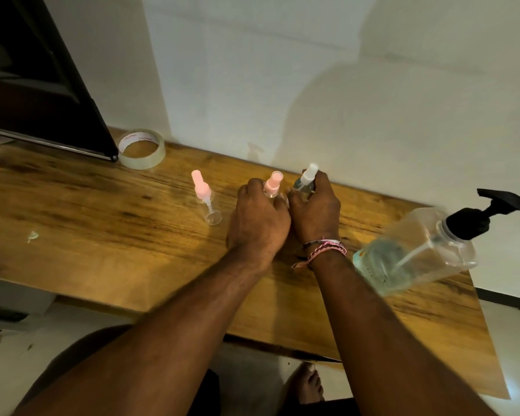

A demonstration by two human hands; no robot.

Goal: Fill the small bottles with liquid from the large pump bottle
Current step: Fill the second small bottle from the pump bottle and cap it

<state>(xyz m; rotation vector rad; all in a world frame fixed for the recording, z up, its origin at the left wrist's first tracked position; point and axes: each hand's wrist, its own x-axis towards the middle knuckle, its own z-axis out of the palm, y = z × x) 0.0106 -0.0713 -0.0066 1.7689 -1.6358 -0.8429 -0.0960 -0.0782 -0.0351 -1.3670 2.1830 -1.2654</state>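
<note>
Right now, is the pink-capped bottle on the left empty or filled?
Empty, it seems: the pink-capped bottle standing alone shows clear walls and the wooden table through them.

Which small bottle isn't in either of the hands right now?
The leftmost pink-capped bottle, standing alone on the table. The other pink-capped bottle and the white-capped bottle are gripped.

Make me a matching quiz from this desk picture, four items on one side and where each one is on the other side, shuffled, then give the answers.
Items:
1. tape roll
2. pump bottle
3. white-capped bottle
4. free pink-capped bottle

Places:
A. in the right hand's grip
B. at the desk's back edge, by the dark screen
C. standing alone, left of both hands
D. on the desk's right end, black pump on top

Pairs: 1-B, 2-D, 3-A, 4-C
</note>
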